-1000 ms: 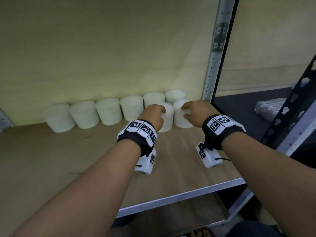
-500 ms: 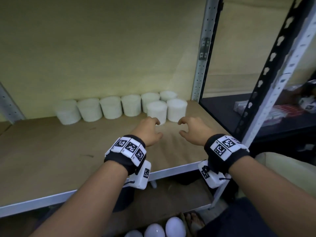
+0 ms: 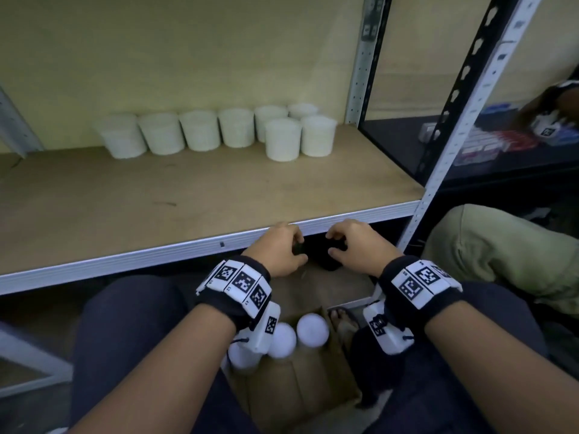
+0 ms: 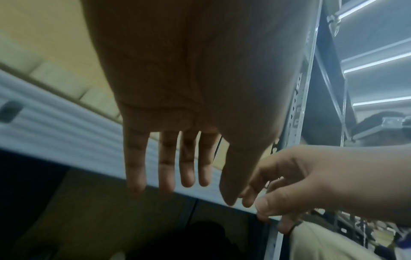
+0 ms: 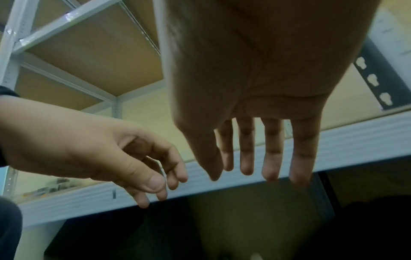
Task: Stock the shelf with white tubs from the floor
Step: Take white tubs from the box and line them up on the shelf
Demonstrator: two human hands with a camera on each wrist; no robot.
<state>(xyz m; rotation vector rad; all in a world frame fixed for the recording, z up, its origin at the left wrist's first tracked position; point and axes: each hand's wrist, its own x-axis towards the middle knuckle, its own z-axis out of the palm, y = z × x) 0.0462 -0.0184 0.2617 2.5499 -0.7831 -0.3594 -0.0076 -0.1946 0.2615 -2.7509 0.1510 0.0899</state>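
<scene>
Several white tubs (image 3: 200,130) stand in a row along the back of the wooden shelf (image 3: 188,195). Two more tubs (image 3: 283,139) stand just in front of that row at its right end. Down on the floor, an open cardboard box (image 3: 307,380) holds three white tubs (image 3: 312,328), seen from above. My left hand (image 3: 294,249) and right hand (image 3: 335,245) hover side by side at the shelf's front edge, above the box. Both hold nothing. In the wrist views the left fingers (image 4: 165,167) and the right fingers (image 5: 246,151) hang loose and apart.
A grey perforated post (image 3: 360,57) bounds the shelf on the right. Beyond it a black rack (image 3: 470,89) holds packets, with another person's hand (image 3: 557,114) there. A knee in olive trousers (image 3: 501,255) is close on the right. My sandalled foot (image 3: 343,321) is beside the box.
Both hands let go of the two front tubs and drew back from the shelf to its front edge. The view tipped down, bringing the box of tubs into sight.
</scene>
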